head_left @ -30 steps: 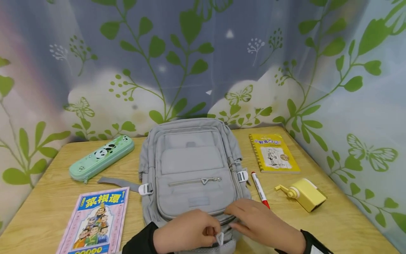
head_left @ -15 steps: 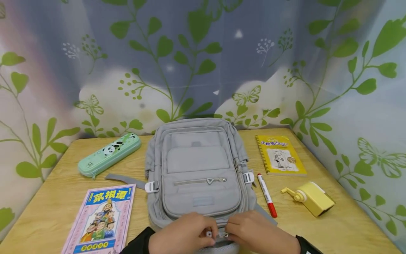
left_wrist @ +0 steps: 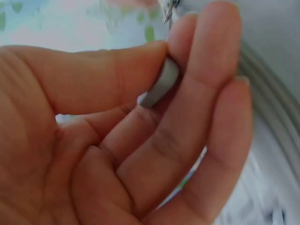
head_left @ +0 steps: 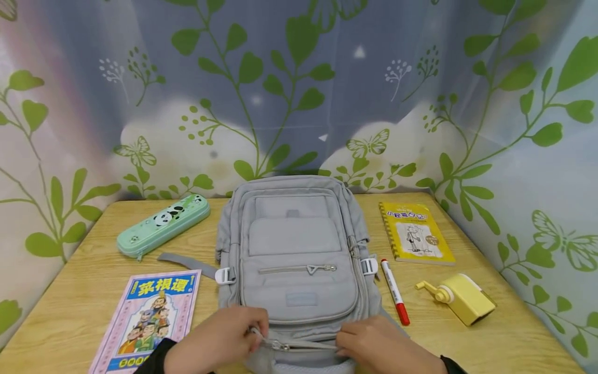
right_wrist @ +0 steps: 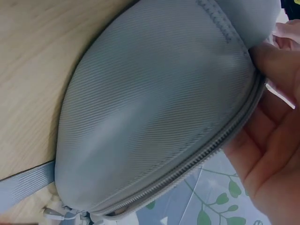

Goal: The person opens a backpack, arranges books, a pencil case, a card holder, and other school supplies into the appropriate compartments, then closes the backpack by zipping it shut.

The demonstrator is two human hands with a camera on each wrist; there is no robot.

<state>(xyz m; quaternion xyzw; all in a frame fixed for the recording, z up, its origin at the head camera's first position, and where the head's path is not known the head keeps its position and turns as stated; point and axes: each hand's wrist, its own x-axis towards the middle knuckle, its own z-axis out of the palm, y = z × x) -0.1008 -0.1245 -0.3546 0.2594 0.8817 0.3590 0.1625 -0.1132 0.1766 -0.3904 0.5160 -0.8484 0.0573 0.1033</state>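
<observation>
A grey backpack [head_left: 299, 236] lies front side up, its bottom end towards me. My left hand [head_left: 221, 337] pinches a zipper pull between thumb and fingers; up close in the left wrist view, the grey zipper pull [left_wrist: 161, 84] sticks out below the thumb. Its metal slider [head_left: 279, 345] sits just right of those fingers, on the zipper by the backpack's lower end. To the right, my right hand [head_left: 378, 340] grips the bag's edge by the zipper. The right wrist view shows its thumb and fingers around the fabric edge [right_wrist: 246, 75] beside the zipper teeth [right_wrist: 206, 149].
At left on the wooden table [head_left: 93, 291] lie a green panda pencil case [head_left: 163, 223] and a pink-and-blue comic book [head_left: 149, 322]. To the right are a yellow spiral notebook [head_left: 416, 234], a red-capped marker [head_left: 394, 291] and a yellow hand-crank pencil sharpener [head_left: 462, 298]. A leaf-patterned curtain [head_left: 280, 93] hangs behind.
My left hand has moved left, drawing the zipper pull away from the right hand. My right hand has come to the zipper's edge and holds there. The head view has shifted slightly.
</observation>
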